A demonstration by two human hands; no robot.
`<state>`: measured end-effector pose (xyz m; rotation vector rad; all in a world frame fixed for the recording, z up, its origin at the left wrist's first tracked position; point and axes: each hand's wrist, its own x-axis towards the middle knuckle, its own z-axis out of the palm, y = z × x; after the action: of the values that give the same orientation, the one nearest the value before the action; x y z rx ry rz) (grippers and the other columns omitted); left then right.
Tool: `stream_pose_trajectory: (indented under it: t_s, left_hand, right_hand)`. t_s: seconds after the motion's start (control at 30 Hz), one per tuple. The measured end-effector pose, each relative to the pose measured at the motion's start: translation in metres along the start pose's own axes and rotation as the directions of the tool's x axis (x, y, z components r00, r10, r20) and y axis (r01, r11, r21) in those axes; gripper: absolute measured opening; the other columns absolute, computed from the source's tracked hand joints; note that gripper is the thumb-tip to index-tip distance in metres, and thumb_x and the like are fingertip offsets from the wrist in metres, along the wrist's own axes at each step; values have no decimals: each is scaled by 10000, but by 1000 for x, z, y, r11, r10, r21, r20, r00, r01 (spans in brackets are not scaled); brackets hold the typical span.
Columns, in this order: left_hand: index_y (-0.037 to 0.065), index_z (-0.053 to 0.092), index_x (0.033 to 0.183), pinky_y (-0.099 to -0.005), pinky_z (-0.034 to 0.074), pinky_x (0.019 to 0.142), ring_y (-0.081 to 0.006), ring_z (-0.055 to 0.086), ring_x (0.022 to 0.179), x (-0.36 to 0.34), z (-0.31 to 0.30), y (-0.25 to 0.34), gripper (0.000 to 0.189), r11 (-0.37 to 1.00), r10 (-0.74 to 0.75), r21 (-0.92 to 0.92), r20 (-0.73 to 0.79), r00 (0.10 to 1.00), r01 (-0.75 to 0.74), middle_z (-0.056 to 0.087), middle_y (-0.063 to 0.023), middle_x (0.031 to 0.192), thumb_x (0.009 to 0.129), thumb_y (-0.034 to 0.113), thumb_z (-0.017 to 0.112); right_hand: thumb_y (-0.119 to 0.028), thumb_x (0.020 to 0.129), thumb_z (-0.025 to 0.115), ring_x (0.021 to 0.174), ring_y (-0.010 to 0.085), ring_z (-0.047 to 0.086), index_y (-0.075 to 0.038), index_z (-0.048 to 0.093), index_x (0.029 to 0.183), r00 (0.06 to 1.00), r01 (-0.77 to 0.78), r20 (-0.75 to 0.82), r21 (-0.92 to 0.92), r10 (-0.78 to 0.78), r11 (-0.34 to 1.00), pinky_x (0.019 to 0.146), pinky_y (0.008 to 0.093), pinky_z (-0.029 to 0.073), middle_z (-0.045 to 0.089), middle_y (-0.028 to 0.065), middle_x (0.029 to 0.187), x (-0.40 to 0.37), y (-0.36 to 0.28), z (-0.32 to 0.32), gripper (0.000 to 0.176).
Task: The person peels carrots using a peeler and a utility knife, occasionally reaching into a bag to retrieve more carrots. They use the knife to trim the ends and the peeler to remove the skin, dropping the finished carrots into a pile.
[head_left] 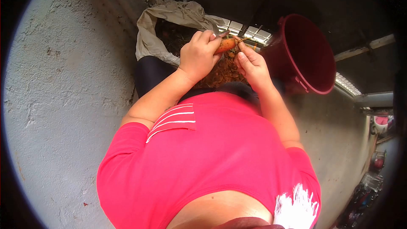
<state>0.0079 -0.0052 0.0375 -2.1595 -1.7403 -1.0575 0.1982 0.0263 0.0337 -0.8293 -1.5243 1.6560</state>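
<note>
My left hand [198, 56] is closed round an orange carrot [227, 45], whose thick end points right. A thin, dark, blade-like piece [223, 34] sticks out by the left thumb; whether it is a knife I cannot make out. Fingers of my right hand [253, 67] are pinched at the carrot's stalk end, where thin stems [246, 39] show. Beneath both hands lies a pile of orange-brown pieces [218, 74], too small to name surely. Just beyond the left hand, a pale woven sack [146, 38] gapes with dark plant matter inside.
A large dark red bucket [289, 59] stands right of my right hand, its mouth tilted towards me. A rough grey wall [63, 93] runs close along the left. Slatted openings [256, 34] let in light ahead. Assorted objects [366, 195] sit far right.
</note>
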Motion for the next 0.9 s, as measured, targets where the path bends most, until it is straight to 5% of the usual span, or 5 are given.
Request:
stream_pose_trajectory:
  t_s: [0.27, 0.37, 0.53, 0.7, 0.9]
  left_hand:
    - [114, 675, 1063, -361, 527, 732, -255, 613, 915, 0, 1, 1, 389, 985, -57, -160, 41, 998, 63, 605, -57, 981, 689, 163, 773]
    - [84, 670, 1060, -364, 517, 747, -276, 614, 922, 0, 5, -3, 360, 936, -103, -330, 71, 992, 121, 616, -87, 999, 730, 181, 774]
    - [52, 650, 1080, -334, 514, 779, -207, 626, 936, 0, 17, -18, 296, 845, -23, -533, 52, 998, 47, 643, -87, 1083, 827, 188, 722]
    - [58, 547, 1215, -323, 527, 817, -152, 582, 1042, 3, 10, -19, 342, 56, -100, -816, 569, 816, 576, 600, -56, 1205, 928, 212, 651]
    - [71, 527, 1243, -353, 536, 872, -173, 555, 1160, 7, 7, -9, 340, -142, -39, -816, 570, 821, 560, 536, -62, 1323, 966, 253, 602]
  right_hand:
    - [-235, 1020, 468, 530, 59, 416, -47, 531, 1315, 961, -202, -166, 134, 223, 970, 438, 198, 332, 529, 3, 732, 7, 4, -6, 355]
    - [-344, 1022, 432, 498, 95, 432, 10, 540, 1158, 781, -578, 435, 776, 449, 253, 408, 210, 344, 598, 84, 830, 22, 23, -46, 394]
    - [-241, 989, 503, 538, 84, 472, 33, 549, 1223, 904, -424, 278, 675, 324, 604, 471, 235, 409, 639, 105, 933, 10, -4, -27, 363]
    - [-44, 945, 509, 714, 92, 571, 0, 494, 1363, 981, 118, -112, -318, -161, 941, 708, 213, 469, 632, 63, 1016, 17, 18, -13, 420]
    - [-152, 1013, 478, 763, 132, 608, -118, 402, 1432, 962, -264, -74, -32, 262, 964, 662, 282, 517, 629, 62, 929, 16, 0, 7, 427]
